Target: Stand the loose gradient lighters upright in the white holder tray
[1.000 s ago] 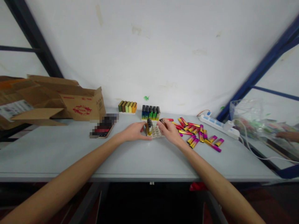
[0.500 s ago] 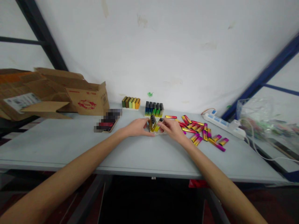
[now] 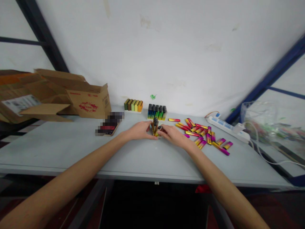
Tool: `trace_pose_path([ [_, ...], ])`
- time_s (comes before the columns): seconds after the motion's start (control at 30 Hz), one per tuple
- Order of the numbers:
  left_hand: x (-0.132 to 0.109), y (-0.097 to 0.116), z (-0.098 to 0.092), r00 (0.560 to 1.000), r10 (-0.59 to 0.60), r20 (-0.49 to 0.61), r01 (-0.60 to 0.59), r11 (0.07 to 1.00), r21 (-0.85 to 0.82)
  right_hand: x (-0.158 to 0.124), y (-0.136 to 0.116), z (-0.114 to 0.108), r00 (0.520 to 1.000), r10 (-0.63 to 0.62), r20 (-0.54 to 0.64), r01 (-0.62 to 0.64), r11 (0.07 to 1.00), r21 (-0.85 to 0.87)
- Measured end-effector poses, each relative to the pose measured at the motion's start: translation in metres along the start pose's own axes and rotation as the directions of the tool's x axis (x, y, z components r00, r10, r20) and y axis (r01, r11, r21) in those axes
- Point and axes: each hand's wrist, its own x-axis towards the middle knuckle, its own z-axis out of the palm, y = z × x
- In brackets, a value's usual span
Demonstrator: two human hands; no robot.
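Several gold lighters with dark tops (image 3: 155, 123) stand upright in a tight row at the middle of the table. My left hand (image 3: 141, 130) curves around their left side, thumb at the near end and fingers behind, gripping the row. From the right, my right hand (image 3: 174, 135) pinches one dark-topped lighter (image 3: 159, 128) close against the row; its body is mostly hidden by the fingers. Right of this hand, several loose lighters in red-gold and purple-gold (image 3: 200, 130) lie scattered on the table.
Behind my hands stands a block of blue and green lighters (image 3: 157, 112), with a yellow-green-brown block (image 3: 133, 105) to its left. A pixelated phone (image 3: 110, 124) and cardboard boxes (image 3: 89, 103) are at left. A white power strip (image 3: 228, 128) lies at right, beside clear plastic bags (image 3: 260, 117).
My right hand has moved slightly left, bringing its lighter up against the row. The clear edge under the lighters is now mostly covered. My left hand stays in place.
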Motion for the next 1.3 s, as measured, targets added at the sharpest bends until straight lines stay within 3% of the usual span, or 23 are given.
trace_pose_path([
  [0.4, 0.001, -0.002, 0.004, 1.0, 0.007, -0.015, -0.007, 0.999, 0.037, 0.006, -0.02, 0.006, 0.987, 0.124, 0.105, -0.071, 0.91, -0.408],
  [0.7, 0.002, -0.005, 0.004, 1.0, 0.017, -0.019, -0.016, 0.998, 0.056, -0.001, -0.021, 0.007, 0.986, 0.119, 0.113, -0.068, 0.924, -0.375],
  [0.93, 0.001, 0.0, 0.002, 0.999, 0.03, -0.024, -0.03, 1.0, -0.005, 0.003, -0.029, 0.006, 0.956, 0.275, -0.108, -0.295, 0.891, -0.345],
  [1.13, 0.003, -0.003, 0.002, 1.0, -0.014, -0.015, 0.015, 0.999, 0.034, 0.008, -0.03, 0.018, 0.96, 0.274, -0.058, -0.276, 0.886, -0.374],
  [1.3, 0.003, -0.002, -0.003, 0.999, -0.024, 0.022, 0.023, 0.999, 0.046, -0.002, -0.027, 0.002, 0.96, 0.272, -0.062, -0.277, 0.898, -0.343],
])
